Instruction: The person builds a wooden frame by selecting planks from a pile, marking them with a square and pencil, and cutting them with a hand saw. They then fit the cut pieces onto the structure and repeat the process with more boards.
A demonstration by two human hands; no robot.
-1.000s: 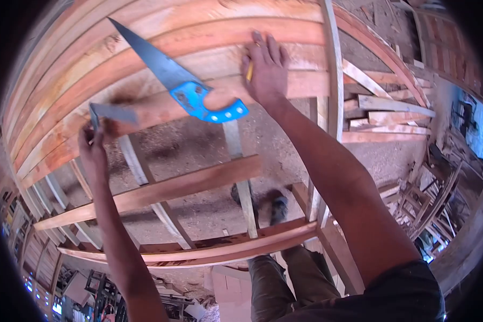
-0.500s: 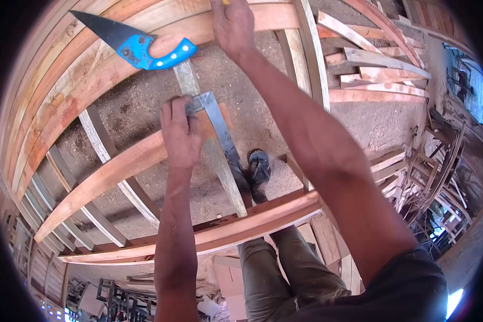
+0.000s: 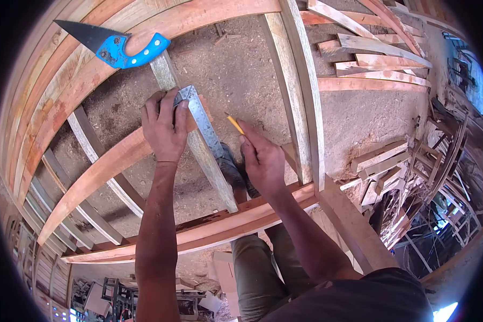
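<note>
My left hand (image 3: 165, 126) is closed around the stock of a metal try square and presses it against a curved wooden piece (image 3: 99, 166). The blade of the try square (image 3: 204, 119) points down and right, over the piece's end. Between the fingers of my right hand (image 3: 263, 161) is a yellow pencil (image 3: 234, 124), its tip up and left, a little right of the blade and apart from it. A handsaw with a blue handle (image 3: 147, 53) rests on the curved boards at the upper left.
Wooden crosspieces (image 3: 86, 134) run under the curved piece. A long rail (image 3: 214, 231) lies in front of my legs. Upright timbers (image 3: 306, 91) stand right of centre, with loose offcuts (image 3: 381, 59) beyond. More scrap wood (image 3: 381, 161) is piled at the right.
My right hand has come down from the top of the view to beside the square, and the pencil now shows clearly. My left hand still holds the square. The view has shifted slightly.
</note>
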